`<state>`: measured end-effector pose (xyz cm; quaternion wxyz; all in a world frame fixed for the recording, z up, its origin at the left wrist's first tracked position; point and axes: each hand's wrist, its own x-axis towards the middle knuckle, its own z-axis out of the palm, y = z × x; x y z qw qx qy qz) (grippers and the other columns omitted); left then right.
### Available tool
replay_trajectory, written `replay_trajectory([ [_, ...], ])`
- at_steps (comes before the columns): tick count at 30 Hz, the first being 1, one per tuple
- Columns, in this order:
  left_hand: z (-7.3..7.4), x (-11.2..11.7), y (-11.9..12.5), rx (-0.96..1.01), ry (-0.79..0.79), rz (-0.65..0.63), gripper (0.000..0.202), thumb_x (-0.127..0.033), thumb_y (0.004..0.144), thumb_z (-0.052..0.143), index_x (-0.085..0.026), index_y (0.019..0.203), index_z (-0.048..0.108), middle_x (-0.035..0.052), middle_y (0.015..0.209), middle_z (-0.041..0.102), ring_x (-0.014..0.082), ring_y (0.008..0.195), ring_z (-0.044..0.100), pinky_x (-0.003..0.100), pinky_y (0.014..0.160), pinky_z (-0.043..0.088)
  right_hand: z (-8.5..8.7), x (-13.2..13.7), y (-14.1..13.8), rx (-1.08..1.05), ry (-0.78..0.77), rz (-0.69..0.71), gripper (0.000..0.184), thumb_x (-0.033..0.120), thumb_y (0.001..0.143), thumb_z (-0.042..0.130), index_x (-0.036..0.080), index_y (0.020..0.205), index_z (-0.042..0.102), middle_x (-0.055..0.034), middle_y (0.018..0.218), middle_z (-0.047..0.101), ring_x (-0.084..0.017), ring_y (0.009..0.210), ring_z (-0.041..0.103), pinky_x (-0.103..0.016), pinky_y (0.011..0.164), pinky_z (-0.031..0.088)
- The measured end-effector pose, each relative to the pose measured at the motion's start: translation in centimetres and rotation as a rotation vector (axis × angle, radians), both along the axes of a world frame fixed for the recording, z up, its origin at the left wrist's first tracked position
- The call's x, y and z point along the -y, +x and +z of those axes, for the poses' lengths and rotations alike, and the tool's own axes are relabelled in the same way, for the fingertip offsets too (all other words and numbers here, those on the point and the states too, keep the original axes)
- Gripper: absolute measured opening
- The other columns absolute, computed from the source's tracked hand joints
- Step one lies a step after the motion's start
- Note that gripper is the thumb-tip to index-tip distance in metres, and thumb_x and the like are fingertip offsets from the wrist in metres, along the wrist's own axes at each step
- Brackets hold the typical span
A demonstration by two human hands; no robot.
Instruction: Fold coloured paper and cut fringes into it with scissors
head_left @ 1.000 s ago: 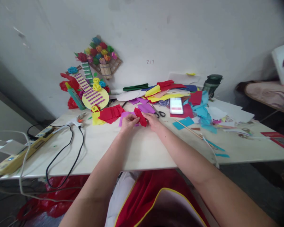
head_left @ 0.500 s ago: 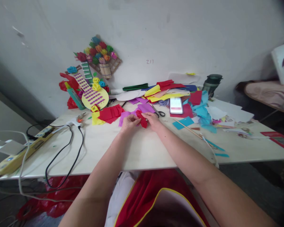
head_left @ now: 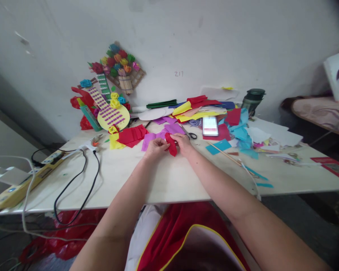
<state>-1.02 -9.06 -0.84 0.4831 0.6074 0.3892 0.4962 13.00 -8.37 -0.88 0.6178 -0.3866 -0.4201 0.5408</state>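
My left hand (head_left: 154, 147) and my right hand (head_left: 183, 144) meet over the middle of the white table (head_left: 169, 177), both pinching a folded red paper piece (head_left: 171, 144) held between them. The paper stands narrow and nearly upright between my fingertips. Under my hands lies a purple paper sheet (head_left: 149, 140). A stack of red paper (head_left: 132, 134) on yellow paper lies just left of my left hand. Black-handled scissors (head_left: 190, 134) lie just behind my right hand.
Paper craft guitar (head_left: 109, 113) and paper-flower basket (head_left: 121, 67) lean on the wall. Coloured paper pile (head_left: 200, 107), phone (head_left: 210, 126), dark jar (head_left: 252, 99) and wooden sticks (head_left: 226, 154) are at right. Power strip (head_left: 25, 182) with black cable (head_left: 73, 180) is at left.
The red paper has been folded narrower between my fingers and now stands more upright. Both hands stayed in the same spot.
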Motion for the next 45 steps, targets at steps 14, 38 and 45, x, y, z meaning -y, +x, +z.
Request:
replay_trajectory([
  [14,-0.7,-1.0,-0.7,0.022,-0.005,0.045,0.029,-0.029,0.051,0.079,-0.014,0.060,0.057,-0.0011,0.053,0.059,0.0096,0.049,0.054,0.021,0.050,0.043,0.1,0.0,0.2,0.174,0.004,0.065,0.036,0.051,0.063,0.069,0.016,0.063,0.061,-0.0001,0.057,0.060,-0.011,0.052,0.055,-0.024,0.051,0.044],
  [38,-0.9,-1.1,-1.3,0.184,-0.110,0.025,0.034,-0.040,0.061,0.074,-0.017,0.057,0.048,-0.0025,0.049,0.054,0.0076,0.042,0.048,0.020,0.044,0.038,-0.9,-0.4,0.1,0.329,0.104,0.223,0.032,0.045,0.061,0.071,0.016,0.060,0.057,0.0034,0.051,0.056,-0.009,0.046,0.049,-0.021,0.046,0.040],
  [45,-0.2,-0.5,-0.7,0.160,-0.074,0.139,0.035,-0.041,0.055,0.076,-0.016,0.060,0.051,-0.0020,0.048,0.055,0.0093,0.043,0.050,0.023,0.049,0.044,-1.2,-0.6,0.1,0.343,0.023,0.219,0.030,0.040,0.060,0.073,0.016,0.060,0.055,0.0025,0.046,0.058,-0.009,0.038,0.051,-0.020,0.039,0.042],
])
